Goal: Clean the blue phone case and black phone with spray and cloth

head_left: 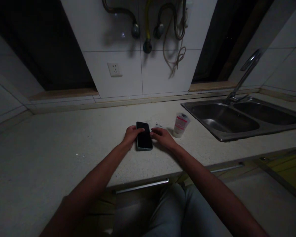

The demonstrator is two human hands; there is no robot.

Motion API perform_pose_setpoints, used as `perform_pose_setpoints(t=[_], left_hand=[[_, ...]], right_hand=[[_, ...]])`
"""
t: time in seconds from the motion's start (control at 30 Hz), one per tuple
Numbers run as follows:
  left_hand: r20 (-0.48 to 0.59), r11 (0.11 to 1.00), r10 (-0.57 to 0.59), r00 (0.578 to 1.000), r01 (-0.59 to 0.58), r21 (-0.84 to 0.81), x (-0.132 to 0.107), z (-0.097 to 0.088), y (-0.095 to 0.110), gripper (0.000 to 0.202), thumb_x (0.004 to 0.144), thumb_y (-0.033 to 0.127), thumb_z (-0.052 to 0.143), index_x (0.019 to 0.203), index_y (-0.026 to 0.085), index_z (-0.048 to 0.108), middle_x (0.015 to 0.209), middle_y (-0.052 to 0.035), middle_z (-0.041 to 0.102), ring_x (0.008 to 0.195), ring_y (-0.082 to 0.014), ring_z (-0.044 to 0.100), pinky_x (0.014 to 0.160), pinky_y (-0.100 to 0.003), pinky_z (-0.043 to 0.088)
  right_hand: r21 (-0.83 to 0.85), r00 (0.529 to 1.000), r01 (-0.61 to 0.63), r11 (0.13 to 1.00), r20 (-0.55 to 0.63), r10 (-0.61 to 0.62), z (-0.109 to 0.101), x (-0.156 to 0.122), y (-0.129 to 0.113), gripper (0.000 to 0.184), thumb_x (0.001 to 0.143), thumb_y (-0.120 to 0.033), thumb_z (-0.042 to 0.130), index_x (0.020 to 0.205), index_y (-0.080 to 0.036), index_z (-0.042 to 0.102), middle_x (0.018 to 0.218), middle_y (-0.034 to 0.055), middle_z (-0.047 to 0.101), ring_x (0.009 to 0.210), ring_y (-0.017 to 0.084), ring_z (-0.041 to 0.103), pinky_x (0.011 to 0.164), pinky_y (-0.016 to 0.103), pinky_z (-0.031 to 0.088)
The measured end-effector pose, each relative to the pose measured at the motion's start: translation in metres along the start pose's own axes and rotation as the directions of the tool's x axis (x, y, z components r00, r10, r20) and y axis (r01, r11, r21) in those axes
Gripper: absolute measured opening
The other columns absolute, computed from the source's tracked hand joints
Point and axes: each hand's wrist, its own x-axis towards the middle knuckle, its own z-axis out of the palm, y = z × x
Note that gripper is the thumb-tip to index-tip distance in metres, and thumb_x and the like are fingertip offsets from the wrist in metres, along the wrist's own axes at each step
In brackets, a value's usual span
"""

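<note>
A dark-screened smartphone (144, 138) with a pale green edge lies at a slight tilt on the countertop between my hands. My left hand (131, 134) grips its left side, the thumb resting over the screen and the other fingers mostly hidden. At the phone's right edge is my right hand (161, 137), its fingers bent loosely and a little apart; whether the fingertips touch the phone I cannot tell. Just right of that hand stands a clear plastic cup (181, 125) with red print. Small crumpled clear material (159, 125) lies behind my right hand.
The pale countertop (108, 128) runs along a tiled wall with a socket (114, 69), pipe valves and a hanging cord (179, 56). To the right is a double steel sink (199, 126) with a tall faucet (244, 77). Drawer handles (143, 186) line the counter's front.
</note>
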Motion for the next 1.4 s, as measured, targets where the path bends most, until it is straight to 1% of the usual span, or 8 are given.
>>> perform_pose_setpoints(t=[0.27, 0.43, 0.6, 0.83, 0.97, 1.07, 1.27, 1.4], left_hand=[[0.099, 0.929, -0.077, 0.992, 0.107, -0.354, -0.014, 0.015, 0.007, 0.042, 0.057, 0.016, 0.076, 0.094, 0.019, 0.058, 0.07, 0.0005, 0.066, 0.061, -0.017, 0.062, 0.067, -0.034, 0.053], [0.18, 0.903, -0.097, 0.979, 0.163, -0.398, -0.014, 0.015, 0.007, 0.032, 0.057, 0.015, 0.074, 0.086, 0.018, 0.059, 0.069, -0.0018, 0.066, 0.061, -0.0165, 0.062, 0.07, -0.034, 0.052], [0.366, 0.877, -0.179, 0.913, 0.316, -0.361, -0.007, 0.007, 0.005, 0.019, 0.069, 0.027, 0.066, 0.083, 0.015, 0.068, 0.081, -0.0104, 0.072, 0.07, -0.02, 0.065, 0.076, -0.036, 0.053], [0.365, 0.813, -0.168, 0.916, 0.338, -0.474, -0.004, 0.003, 0.002, 0.028, 0.074, 0.036, 0.056, 0.084, 0.014, 0.069, 0.088, -0.0143, 0.075, 0.082, -0.0263, 0.071, 0.082, -0.043, 0.056], [0.362, 0.847, -0.119, 0.924, 0.285, -0.448, -0.006, 0.003, 0.003, 0.037, 0.075, 0.044, 0.051, 0.088, 0.014, 0.068, 0.102, -0.0176, 0.074, 0.099, -0.0303, 0.07, 0.086, -0.046, 0.057], [0.363, 0.84, -0.106, 0.926, 0.278, -0.465, -0.009, 0.003, 0.005, 0.04, 0.076, 0.045, 0.05, 0.092, 0.013, 0.068, 0.106, -0.0178, 0.073, 0.104, -0.0302, 0.069, 0.087, -0.045, 0.057], [0.38, 0.714, -0.119, 0.917, 0.345, -0.609, -0.011, 0.002, 0.006, 0.039, 0.08, 0.042, 0.052, 0.101, 0.013, 0.068, 0.102, -0.0162, 0.074, 0.104, -0.0323, 0.07, 0.086, -0.051, 0.057], [0.425, 0.724, -0.142, 0.894, 0.386, -0.571, -0.012, 0.005, 0.007, 0.047, 0.082, 0.046, 0.05, 0.106, 0.01, 0.068, 0.101, -0.0189, 0.074, 0.101, -0.033, 0.071, 0.084, -0.05, 0.058]], right_hand=[[0.257, 0.999, 0.001, 0.966, 0.043, -0.013, 0.003, -0.002, -0.008, 0.033, 0.066, -0.044, 0.083, 0.084, -0.02, 0.068, 0.085, 0.003, 0.072, 0.079, 0.017, 0.066, 0.085, 0.041, 0.053], [0.286, 0.998, 0.035, 0.958, 0.041, -0.049, 0.002, -0.001, -0.007, 0.038, 0.065, -0.053, 0.083, 0.07, -0.02, 0.063, 0.087, 0.0041, 0.074, 0.078, 0.017, 0.065, 0.084, 0.039, 0.052], [0.287, 0.998, 0.02, 0.958, 0.052, -0.036, 0.001, -0.002, -0.008, 0.045, 0.062, -0.061, 0.083, 0.074, -0.021, 0.066, 0.092, 0.0061, 0.075, 0.083, 0.02, 0.067, 0.085, 0.04, 0.053], [0.373, 0.997, -0.027, 0.927, 0.075, -0.001, 0.001, -0.002, -0.014, 0.045, 0.061, -0.06, 0.085, 0.075, -0.021, 0.068, 0.091, 0.0069, 0.075, 0.087, 0.02, 0.069, 0.091, 0.04, 0.053], [0.432, 0.997, -0.033, 0.901, 0.077, -0.001, 0.001, -0.002, -0.017, 0.044, 0.063, -0.059, 0.084, 0.073, -0.02, 0.065, 0.09, 0.008, 0.075, 0.091, 0.022, 0.07, 0.089, 0.04, 0.054], [0.451, 0.998, -0.017, 0.892, 0.057, -0.01, 0.001, -0.002, -0.017, 0.043, 0.064, -0.058, 0.084, 0.075, -0.02, 0.066, 0.09, 0.0081, 0.075, 0.089, 0.021, 0.07, 0.084, 0.039, 0.056], [0.384, 0.998, -0.013, 0.923, -0.048, 0.034, -0.003, 0.001, -0.015, 0.04, 0.066, -0.057, 0.081, 0.075, -0.02, 0.067, 0.086, 0.0069, 0.074, 0.076, 0.019, 0.069, 0.067, 0.032, 0.056], [0.365, 0.996, -0.027, 0.93, -0.065, 0.055, -0.006, 0.003, -0.015, 0.036, 0.069, -0.053, 0.078, 0.074, -0.02, 0.067, 0.083, 0.0062, 0.073, 0.071, 0.018, 0.068, 0.061, 0.029, 0.055]])
